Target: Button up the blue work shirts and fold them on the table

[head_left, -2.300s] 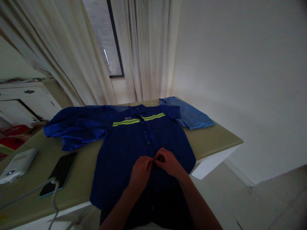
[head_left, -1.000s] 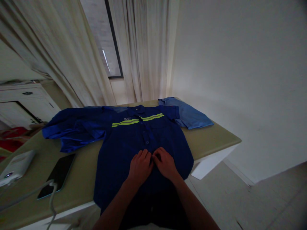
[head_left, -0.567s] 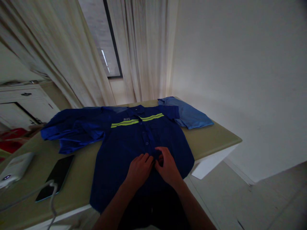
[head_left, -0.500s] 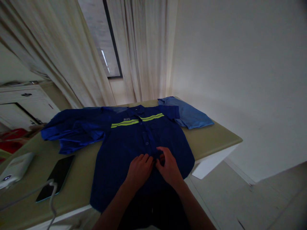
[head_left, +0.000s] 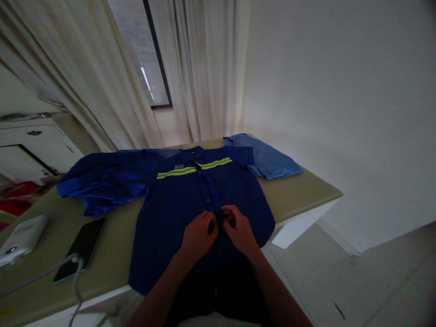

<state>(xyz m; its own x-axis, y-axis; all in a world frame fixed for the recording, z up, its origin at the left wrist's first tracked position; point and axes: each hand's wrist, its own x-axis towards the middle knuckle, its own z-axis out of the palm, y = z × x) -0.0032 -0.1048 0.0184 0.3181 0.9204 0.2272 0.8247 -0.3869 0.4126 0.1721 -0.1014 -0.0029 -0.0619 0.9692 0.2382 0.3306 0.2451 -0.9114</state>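
A dark blue short-sleeved work shirt (head_left: pixel 173 204) with a yellow-green reflective band across the chest lies face up, collar away from me. Its lower edge hangs towards my body. My left hand (head_left: pixel 200 231) pinches the front placket below the visible buttons, thumb and fingers curled together. Close beside it, my right hand (head_left: pixel 238 227) grips the other side of the placket with bent fingers. The bit of cloth or button between the fingertips is too dark and small to make out.
The shirt lies on a table with an olive top (head_left: pixel 299 195). A brighter blue garment (head_left: pixel 112 181) is bunched at the left, and a light blue folded one (head_left: pixel 272 159) at the right. A phone (head_left: pixel 81 247), a white device (head_left: pixel 25 238) and a cable (head_left: pixel 77 268) lie front left.
The fingers of my left hand have bent and drawn back, showing a gap between thumb and forefinger. My right hand has barely moved. The whole view has shifted slightly.
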